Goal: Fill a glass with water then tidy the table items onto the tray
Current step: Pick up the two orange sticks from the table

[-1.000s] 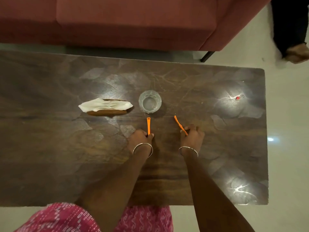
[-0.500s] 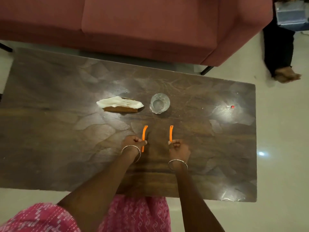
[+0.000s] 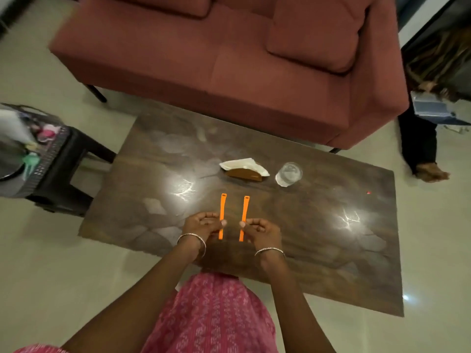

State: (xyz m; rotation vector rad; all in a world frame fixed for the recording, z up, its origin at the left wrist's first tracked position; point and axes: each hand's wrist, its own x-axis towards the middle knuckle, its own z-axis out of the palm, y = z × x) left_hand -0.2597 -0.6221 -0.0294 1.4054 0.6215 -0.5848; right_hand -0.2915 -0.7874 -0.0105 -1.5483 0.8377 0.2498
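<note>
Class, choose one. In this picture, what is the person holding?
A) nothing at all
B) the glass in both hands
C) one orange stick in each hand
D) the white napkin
C: the left hand pinches the left orange stick, the right hand the right orange stick, while the glass stands untouched on the table.

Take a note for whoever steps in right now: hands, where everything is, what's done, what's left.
Left hand pinches the left orange stick; right hand pinches the right orange stick, side by side over the table.
Glass stands upright beside the napkin holder; water level unclear.
Done: both sticks in hand.
Left: sticks, glass and napkin holder onto a tray, which is not in view.
</note>
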